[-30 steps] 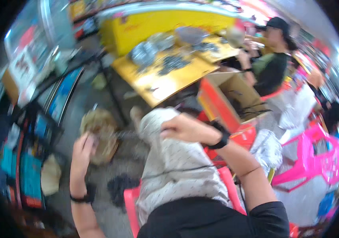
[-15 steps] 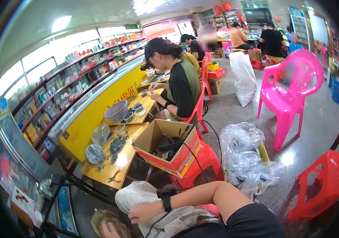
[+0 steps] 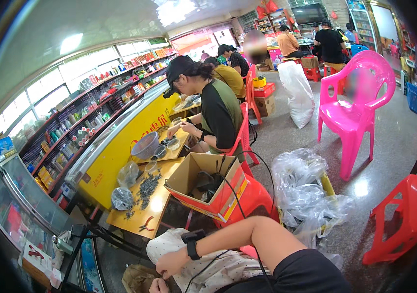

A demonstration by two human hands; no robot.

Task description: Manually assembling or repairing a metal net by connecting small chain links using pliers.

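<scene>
My right hand (image 3: 170, 263), with a black watch on the wrist, grips the top of a white speckled cloth sack (image 3: 218, 268) at the lower edge of the view. Just below it, my left hand (image 3: 157, 285) is cut off by the frame's bottom edge, with its fingers curled beside the sack and a brown woven bag (image 3: 137, 279). What the left hand holds is hidden. A thin black cable runs over the sack toward my forearm.
A yellow table (image 3: 162, 193) ahead carries small dark parts, clear bags, bowls and red pliers (image 3: 146, 224). An open cardboard box (image 3: 189, 178) rests on a red stool. Crumpled plastic bags (image 3: 306, 195), a pink chair (image 3: 360, 97), a red stool (image 3: 404, 219) and seated workers (image 3: 216, 110) surround it.
The view has swung up from the floor to look across the shop. My right hand stays on the sack, and my left hand has dropped to the bottom edge.
</scene>
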